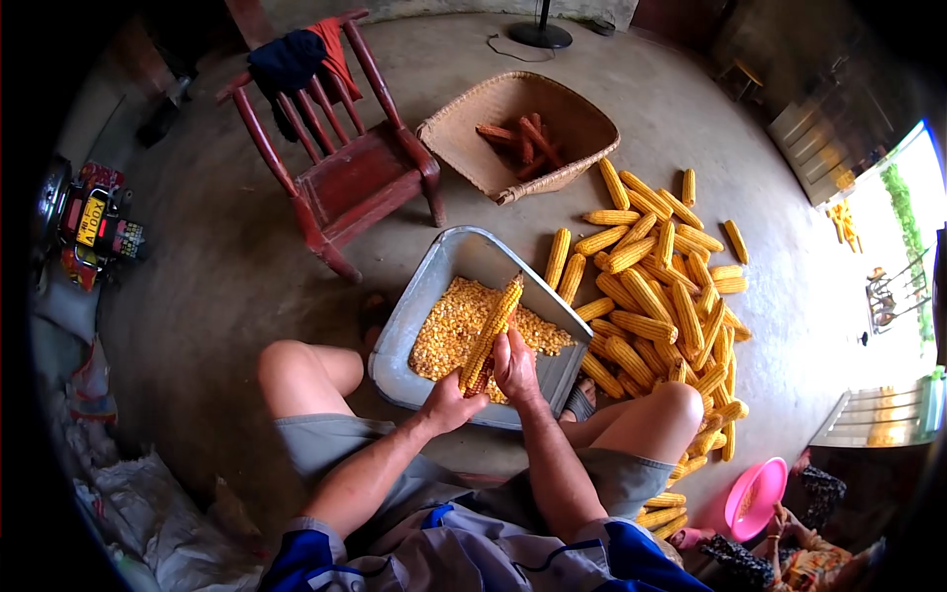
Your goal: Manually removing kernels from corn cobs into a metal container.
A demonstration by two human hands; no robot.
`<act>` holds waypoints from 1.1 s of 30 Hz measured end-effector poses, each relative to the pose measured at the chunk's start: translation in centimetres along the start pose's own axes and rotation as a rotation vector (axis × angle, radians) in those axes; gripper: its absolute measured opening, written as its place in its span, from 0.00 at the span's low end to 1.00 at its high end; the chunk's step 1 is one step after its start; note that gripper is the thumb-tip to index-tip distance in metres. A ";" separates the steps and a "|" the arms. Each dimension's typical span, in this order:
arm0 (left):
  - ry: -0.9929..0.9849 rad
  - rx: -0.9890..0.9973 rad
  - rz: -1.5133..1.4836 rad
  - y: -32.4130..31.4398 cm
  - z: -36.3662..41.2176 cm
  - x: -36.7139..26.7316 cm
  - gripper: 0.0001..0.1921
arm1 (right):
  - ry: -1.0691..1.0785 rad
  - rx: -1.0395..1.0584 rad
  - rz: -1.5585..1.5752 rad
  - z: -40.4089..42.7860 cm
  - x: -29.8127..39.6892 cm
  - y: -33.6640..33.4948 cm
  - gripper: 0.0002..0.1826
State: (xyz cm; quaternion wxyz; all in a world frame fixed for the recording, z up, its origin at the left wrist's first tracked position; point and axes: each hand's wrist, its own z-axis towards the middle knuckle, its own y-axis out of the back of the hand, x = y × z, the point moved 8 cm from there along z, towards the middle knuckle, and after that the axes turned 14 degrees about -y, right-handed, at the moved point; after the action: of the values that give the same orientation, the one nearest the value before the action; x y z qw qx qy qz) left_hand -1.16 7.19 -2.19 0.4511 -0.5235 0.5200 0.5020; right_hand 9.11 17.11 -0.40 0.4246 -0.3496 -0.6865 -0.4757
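Note:
Both my hands are over a grey metal basin (pixel 403 325) between my knees. My left hand (pixel 450 403) grips the lower end of a yellow corn cob (pixel 488 337), which slants up to the right with its tip near the basin's middle. My right hand (pixel 516 366) closes around a reddish, partly stripped cob that lies against the yellow one; most of it is hidden by the fingers and the yellow cob. Loose corn kernels (pixel 451 318) cover much of the basin's floor. Beside the basin, at right, lies a large heap of unshelled corn cobs (pixel 644 296).
A woven basket (pixel 459 140) beyond the basin holds several bare red cobs (pixel 527 140). A red wooden chair (pixel 362 174) with clothes on its back stands at upper left. At lower right, another person (pixel 806 551) sits by a pink basin (pixel 755 499). White sacks (pixel 163 510) lie at lower left.

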 end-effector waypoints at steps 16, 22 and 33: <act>0.196 0.051 -0.186 -1.0 -1.0 -1.2 0.06 | -0.132 -0.113 0.160 0.8 -2.7 0.5 0.25; 0.181 -0.034 -0.122 -0.5 -0.8 -0.8 0.07 | -0.377 0.099 0.311 0.5 -2.6 -0.7 0.26; 0.268 0.077 -0.470 -0.7 -0.4 -0.8 0.05 | -0.259 0.144 0.446 0.3 -1.3 -0.8 0.14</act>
State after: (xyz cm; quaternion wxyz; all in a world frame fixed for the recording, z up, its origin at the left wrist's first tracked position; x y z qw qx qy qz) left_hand -0.39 6.86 -1.34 0.5019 -0.6740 0.4581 0.2898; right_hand 8.84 17.05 -1.96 0.4512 -0.5191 -0.6733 -0.2714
